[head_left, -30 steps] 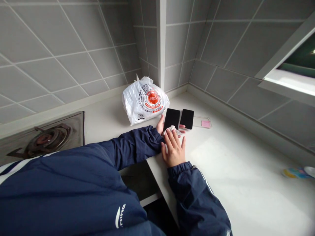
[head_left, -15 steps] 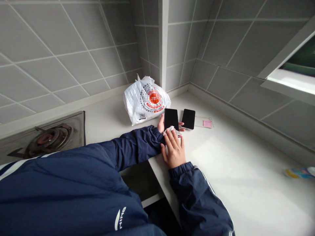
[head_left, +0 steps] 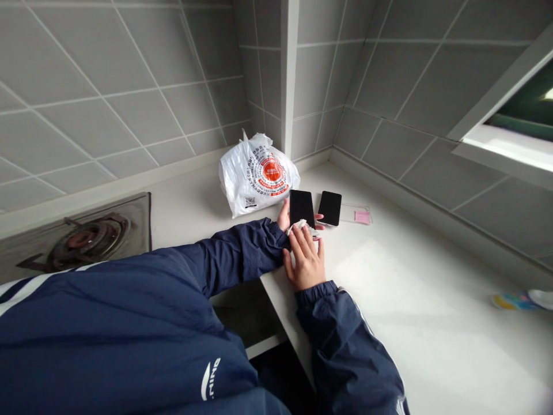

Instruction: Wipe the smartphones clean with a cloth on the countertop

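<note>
Black phone (head_left: 301,206): in the left hand (head_left: 283,217), at the inner corner of the surface's (head_left: 401,265) near edge, screen up. Left grip clasped round its sides, thumb one side, fingertips out the other. White tissue (head_left: 298,225) on the phone's lower end, right hand (head_left: 307,265) over it: fingers extended, thumb out, grip not clenched.

Second black device (head_left: 330,208) flat just right of the phone, screen dark. Beside it, clear case (head_left: 349,213) with a pink slip (head_left: 362,217); can't tell if slip is inside or on top.

White plastic bag (head_left: 246,178) behind, toward the surface's far corner: bulging, contents hidden. Gas burner (head_left: 88,237) at the surface's left end. Blue-yellow item (head_left: 514,301) by the right edge, blurred. Open compartment (head_left: 248,317) under the near edge, too dark to read.
</note>
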### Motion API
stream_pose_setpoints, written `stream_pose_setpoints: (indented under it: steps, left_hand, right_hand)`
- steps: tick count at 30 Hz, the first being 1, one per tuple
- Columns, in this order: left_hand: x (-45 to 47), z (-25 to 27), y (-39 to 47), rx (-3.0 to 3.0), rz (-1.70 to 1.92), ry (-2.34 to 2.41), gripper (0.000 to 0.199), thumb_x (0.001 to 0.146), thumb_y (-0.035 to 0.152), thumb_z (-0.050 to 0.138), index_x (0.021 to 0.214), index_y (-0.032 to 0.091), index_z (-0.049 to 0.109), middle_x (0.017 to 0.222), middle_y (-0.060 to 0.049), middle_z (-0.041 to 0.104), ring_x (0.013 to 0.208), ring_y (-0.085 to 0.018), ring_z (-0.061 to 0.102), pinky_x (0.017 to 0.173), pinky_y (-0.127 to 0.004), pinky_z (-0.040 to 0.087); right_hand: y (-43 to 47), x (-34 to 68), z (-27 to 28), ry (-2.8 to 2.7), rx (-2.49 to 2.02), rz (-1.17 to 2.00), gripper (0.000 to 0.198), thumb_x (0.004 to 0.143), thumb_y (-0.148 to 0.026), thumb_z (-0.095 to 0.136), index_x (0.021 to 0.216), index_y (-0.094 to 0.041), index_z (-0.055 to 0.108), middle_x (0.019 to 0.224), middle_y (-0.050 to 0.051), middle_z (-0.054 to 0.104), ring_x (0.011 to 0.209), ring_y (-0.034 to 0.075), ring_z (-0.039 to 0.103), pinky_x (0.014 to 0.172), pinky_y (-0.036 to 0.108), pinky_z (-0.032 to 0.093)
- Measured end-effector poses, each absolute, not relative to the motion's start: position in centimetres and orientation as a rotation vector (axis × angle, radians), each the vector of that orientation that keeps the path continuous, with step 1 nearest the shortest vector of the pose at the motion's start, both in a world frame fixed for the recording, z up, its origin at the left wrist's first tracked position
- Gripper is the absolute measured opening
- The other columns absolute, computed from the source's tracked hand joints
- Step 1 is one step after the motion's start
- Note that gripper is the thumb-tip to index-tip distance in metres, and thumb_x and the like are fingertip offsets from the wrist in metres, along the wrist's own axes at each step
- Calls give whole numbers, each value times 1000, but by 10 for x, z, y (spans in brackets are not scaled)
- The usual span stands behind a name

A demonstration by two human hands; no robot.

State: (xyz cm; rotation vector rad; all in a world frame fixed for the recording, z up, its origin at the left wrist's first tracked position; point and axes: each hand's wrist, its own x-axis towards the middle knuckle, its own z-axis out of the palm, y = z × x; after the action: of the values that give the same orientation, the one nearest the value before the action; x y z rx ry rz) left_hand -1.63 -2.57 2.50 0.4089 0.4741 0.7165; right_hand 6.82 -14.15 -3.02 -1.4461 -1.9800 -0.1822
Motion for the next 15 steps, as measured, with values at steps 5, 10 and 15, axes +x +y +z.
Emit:
stream_pose_setpoints:
  steps: [5,10,15]
  left_hand:
    - [-12,20,-27,439,680,481,107,91,77,-7,141,4,54,121,-29,68,106,-37,70,94,-54,51]
    - [-13,16,-29,476,657,482,107,92,76,-6,132,3,62,107,-26,73,106,-36,71,97,-51,51]
    - [-14,12,-35,487,612,483,107,93,79,2,126,-1,66,96,-24,75,106,-35,71,101,-49,50]
  right_hand:
    - [-138,75,-30,-1846,-1643,-182,46,104,-36,41,146,-20,53,156,11,51,148,25,43,127,57,9]
    - [-136,75,-24,-2028,-1570,-162,55,104,-42,41,152,-17,46,161,12,42,154,28,33,127,57,8]
    - [-137,75,-19,-1993,-1616,-138,55,105,-42,36,155,-18,43,163,11,40,155,25,31,127,55,11]
